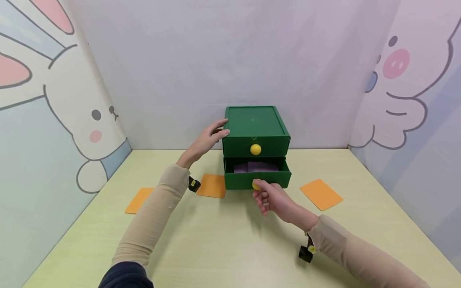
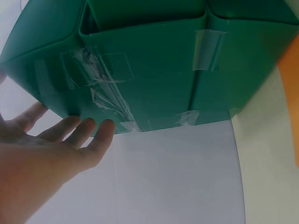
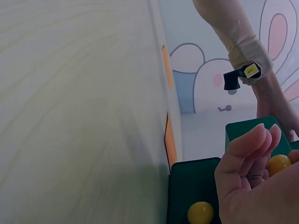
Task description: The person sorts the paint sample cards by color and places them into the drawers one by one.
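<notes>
A green drawer cabinet [image 1: 252, 122] with yellow knobs stands at the back of the table. Its middle drawer [image 1: 237, 182] is pulled out, and flat purple pieces [image 1: 263, 167] lie inside. Thumb and fingers of my right hand [image 1: 277, 200] pinch that drawer's yellow knob [image 1: 257, 184]. My left hand [image 1: 207, 140] rests against the cabinet's upper left side, fingers spread and fairly straight. The top drawer [image 1: 235, 147] is closed. Below the pulled-out one, the right wrist view shows a bottom drawer [image 3: 194, 179] with its own knob [image 3: 201, 213]; it is hidden in the head view.
Orange cards lie flat on the table: one far left [image 1: 138, 200], one by the cabinet's left front [image 1: 211, 186], one to the right [image 1: 321, 195]. Clear tape [image 2: 112, 88] joins the cabinet's tiers. Cartoon-printed side walls and a pale back wall [image 1: 173, 80] enclose the table.
</notes>
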`<action>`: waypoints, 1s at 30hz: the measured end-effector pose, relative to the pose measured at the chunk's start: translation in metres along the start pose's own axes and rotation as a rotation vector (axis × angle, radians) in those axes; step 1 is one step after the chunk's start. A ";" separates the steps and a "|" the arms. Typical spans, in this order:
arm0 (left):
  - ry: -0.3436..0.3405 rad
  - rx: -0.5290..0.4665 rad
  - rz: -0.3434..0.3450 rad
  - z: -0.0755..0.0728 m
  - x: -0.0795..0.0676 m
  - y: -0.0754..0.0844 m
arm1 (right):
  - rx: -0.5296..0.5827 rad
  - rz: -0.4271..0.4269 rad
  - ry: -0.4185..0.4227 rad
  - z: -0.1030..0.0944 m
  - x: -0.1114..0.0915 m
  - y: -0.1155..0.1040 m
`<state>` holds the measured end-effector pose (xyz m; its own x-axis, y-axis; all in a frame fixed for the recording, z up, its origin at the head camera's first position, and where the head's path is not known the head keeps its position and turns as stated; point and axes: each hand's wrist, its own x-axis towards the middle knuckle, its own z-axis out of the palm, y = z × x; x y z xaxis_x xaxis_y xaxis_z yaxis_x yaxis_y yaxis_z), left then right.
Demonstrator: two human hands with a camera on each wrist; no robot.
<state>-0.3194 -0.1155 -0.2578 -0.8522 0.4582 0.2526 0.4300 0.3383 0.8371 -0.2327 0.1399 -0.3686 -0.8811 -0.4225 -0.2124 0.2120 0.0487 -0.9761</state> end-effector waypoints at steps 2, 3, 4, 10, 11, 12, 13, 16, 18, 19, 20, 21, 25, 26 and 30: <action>0.001 0.000 0.000 0.000 -0.001 0.001 | -0.004 0.001 -0.003 -0.001 0.002 -0.001; 0.001 0.001 0.001 0.000 -0.001 0.001 | -0.004 0.002 -0.004 -0.002 0.003 -0.001; 0.001 0.000 0.002 0.000 -0.001 0.001 | -0.004 0.002 -0.006 -0.002 0.005 -0.001; -0.001 -0.002 0.003 0.001 0.000 0.001 | -0.002 0.002 0.001 -0.005 0.013 -0.001; -0.002 -0.003 0.001 0.001 0.000 0.000 | -0.002 0.003 0.003 -0.006 0.014 -0.002; -0.001 -0.005 0.001 0.000 0.000 0.000 | -0.004 0.003 0.004 -0.006 0.015 -0.002; -0.001 -0.007 -0.001 0.000 0.001 -0.001 | -0.003 0.003 0.006 -0.006 0.016 -0.003; -0.001 -0.011 -0.004 0.000 0.002 -0.001 | -0.005 0.001 0.011 -0.007 0.019 -0.004; 0.000 -0.011 -0.006 0.000 0.002 -0.002 | -0.009 0.000 0.013 -0.008 0.021 -0.005; 0.000 -0.011 -0.006 0.000 0.002 -0.002 | -0.008 0.000 0.015 -0.008 0.022 -0.006; -0.001 -0.010 -0.006 0.000 0.002 -0.002 | -0.009 0.002 0.017 -0.008 0.023 -0.006; -0.001 -0.011 -0.006 0.000 0.002 -0.001 | -0.008 0.004 0.018 -0.008 0.024 -0.007; -0.002 -0.012 -0.006 0.000 0.001 -0.001 | -0.003 0.009 0.019 -0.010 0.028 -0.009; -0.002 -0.013 -0.006 0.000 0.001 -0.001 | -0.001 0.010 0.019 -0.010 0.029 -0.009; -0.005 -0.016 0.001 -0.001 0.000 -0.001 | 0.003 0.012 0.021 -0.012 0.034 -0.011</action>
<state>-0.3201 -0.1163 -0.2584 -0.8500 0.4631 0.2513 0.4264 0.3245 0.8443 -0.2701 0.1358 -0.3661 -0.8873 -0.4025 -0.2250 0.2239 0.0505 -0.9733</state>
